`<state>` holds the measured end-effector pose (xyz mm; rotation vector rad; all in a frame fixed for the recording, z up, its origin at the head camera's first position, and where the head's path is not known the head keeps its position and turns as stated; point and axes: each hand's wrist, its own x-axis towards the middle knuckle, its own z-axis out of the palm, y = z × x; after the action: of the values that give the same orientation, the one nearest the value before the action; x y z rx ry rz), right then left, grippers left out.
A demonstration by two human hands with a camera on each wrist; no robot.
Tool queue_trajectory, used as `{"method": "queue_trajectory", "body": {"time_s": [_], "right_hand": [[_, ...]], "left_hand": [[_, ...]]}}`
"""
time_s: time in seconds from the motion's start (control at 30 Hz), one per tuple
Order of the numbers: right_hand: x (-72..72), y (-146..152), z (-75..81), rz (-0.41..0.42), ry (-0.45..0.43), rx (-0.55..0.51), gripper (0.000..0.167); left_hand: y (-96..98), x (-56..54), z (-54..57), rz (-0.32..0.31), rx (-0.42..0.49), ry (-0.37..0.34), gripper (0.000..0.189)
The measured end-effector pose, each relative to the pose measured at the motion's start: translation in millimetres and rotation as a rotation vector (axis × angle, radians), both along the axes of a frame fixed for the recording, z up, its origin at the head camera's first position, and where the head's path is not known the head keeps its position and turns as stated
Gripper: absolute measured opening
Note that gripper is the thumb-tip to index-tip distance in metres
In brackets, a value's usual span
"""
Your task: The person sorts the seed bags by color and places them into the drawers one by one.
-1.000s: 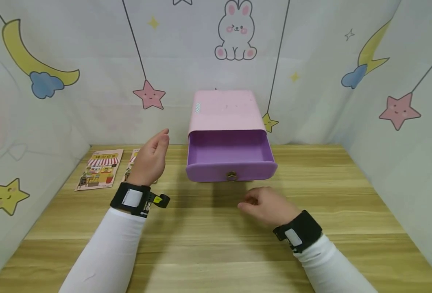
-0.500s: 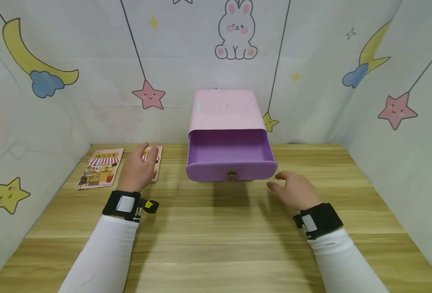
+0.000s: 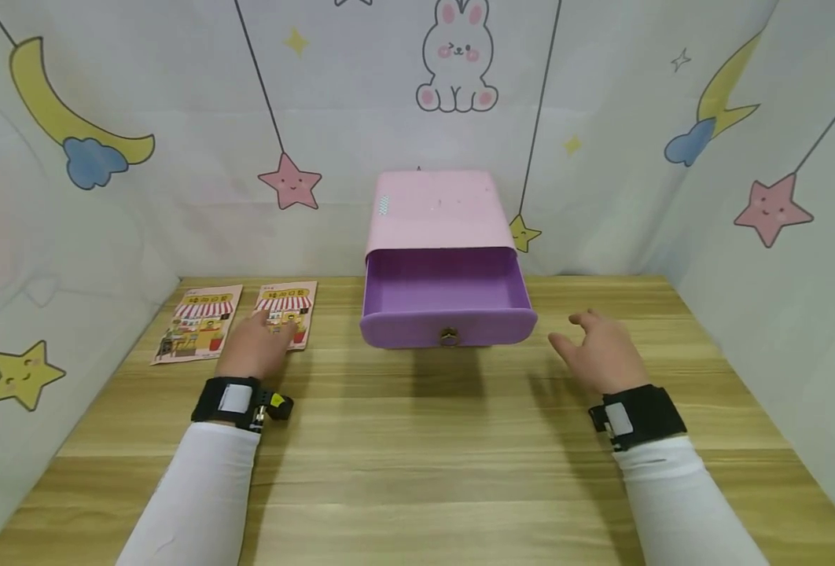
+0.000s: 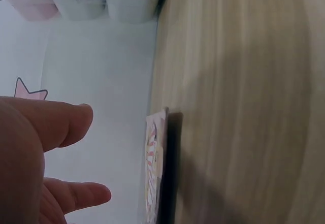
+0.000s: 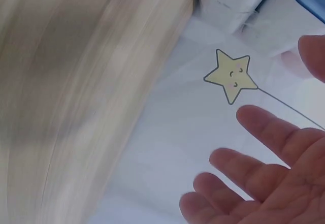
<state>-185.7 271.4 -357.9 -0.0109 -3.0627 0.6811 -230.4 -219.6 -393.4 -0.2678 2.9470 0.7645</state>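
Left hand [image 3: 255,347], thumb and fingers parted and holding nothing, hovers with its fingertips above and apart from the pink packet [image 3: 287,302] nearer the purple drawer [image 3: 403,330], while the right hand [image 3: 605,352], likewise empty and loosely spread, hovers beyond the drawer's other side.

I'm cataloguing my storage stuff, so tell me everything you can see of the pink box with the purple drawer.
The pink box looks plastic, with rounded edges and a small patterned patch on its top, toward the left in the head view. Its purple drawer is pulled partly out, with nothing visible inside; a round, metallic-looking knob sits mid-front. The box stands upright toward the back of the wood-look table, touched by neither the left hand nor the right hand.
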Motion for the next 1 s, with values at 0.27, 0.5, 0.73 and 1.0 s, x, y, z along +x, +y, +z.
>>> {"method": "queue_trajectory", "body": {"time_s": [0.27,0.5,0.73,1.0], "right_hand": [[0.0,5,1.5,-0.045,0.044,-0.024,0.072],[0.3,7,1.4,-0.080,0.071,-0.034,0.072],[-0.2,6,3.1,-0.093,0.112,-0.054,0.071],[0.0,4,4.5,-0.095,0.144,-0.089,0.067]], "left_hand": [[-8.7,-1.4,-13.4,-0.046,-0.139,-0.122,0.086],[-12.2,-3.4,-19.3,-0.063,-0.146,-0.141,0.078],[-13.1,-3.7,-21.9,-0.037,-0.126,-0.106,0.073],[-14.0,-4.1,-20.4,-0.007,-0.125,-0.094,0.075]]}}
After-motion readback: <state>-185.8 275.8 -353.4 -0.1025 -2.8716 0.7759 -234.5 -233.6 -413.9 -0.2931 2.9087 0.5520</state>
